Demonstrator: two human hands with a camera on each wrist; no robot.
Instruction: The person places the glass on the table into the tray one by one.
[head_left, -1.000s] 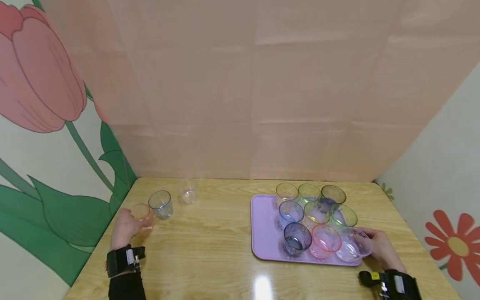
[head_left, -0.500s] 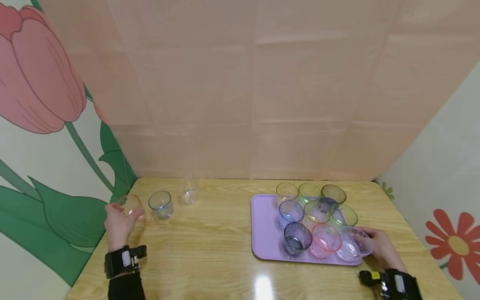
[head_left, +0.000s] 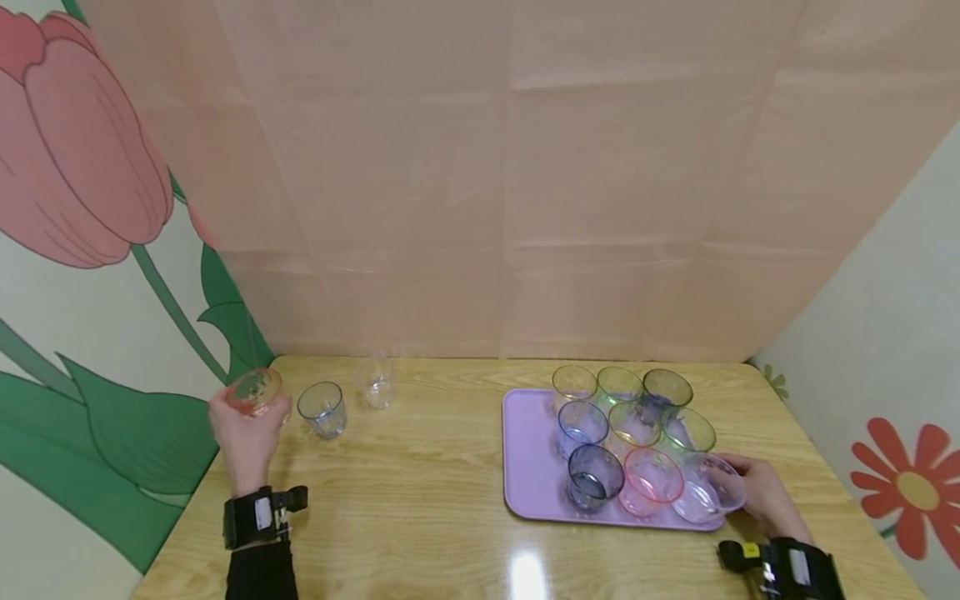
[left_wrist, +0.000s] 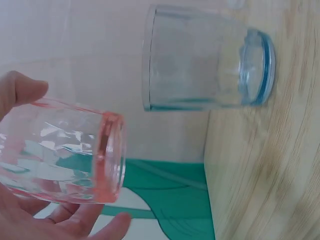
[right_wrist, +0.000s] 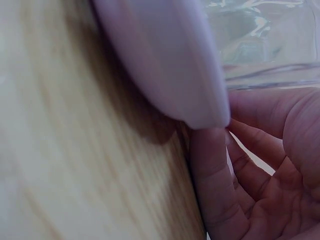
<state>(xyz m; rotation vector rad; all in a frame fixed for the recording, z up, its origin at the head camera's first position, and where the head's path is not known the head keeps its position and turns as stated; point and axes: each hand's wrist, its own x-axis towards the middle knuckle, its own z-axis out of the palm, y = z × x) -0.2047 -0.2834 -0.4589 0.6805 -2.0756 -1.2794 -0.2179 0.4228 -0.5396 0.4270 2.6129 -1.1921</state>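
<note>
My left hand [head_left: 249,429] grips a pink-tinted glass [head_left: 255,392], thumb on one side and fingers on the other. In the left wrist view that faceted glass [left_wrist: 60,155] is held off the table, its thick pink base facing a blue-tinted glass [left_wrist: 200,60]. This blue-tinted glass [head_left: 322,410] stands upright on the table, just right of the hand. My right hand [head_left: 765,492] pinches the rim of a purple tray [head_left: 528,467] at its right front corner, beside a clear glass [head_left: 708,492]. In the right wrist view the fingers [right_wrist: 215,185] reach beneath the tray edge [right_wrist: 200,100].
Several tinted glasses stand close together on the tray, among them a dark one [head_left: 595,479], a pink one [head_left: 651,483] and a green one [head_left: 687,433]. Another clear glass [head_left: 378,392] stands near the back edge of the wooden table [head_left: 420,500]. Walls rise behind and at both sides.
My left hand has lifted the pink-tinted glass and carried it back and to the left, past the blue-tinted glass's left side. My right hand and the tray have stayed in place.
</note>
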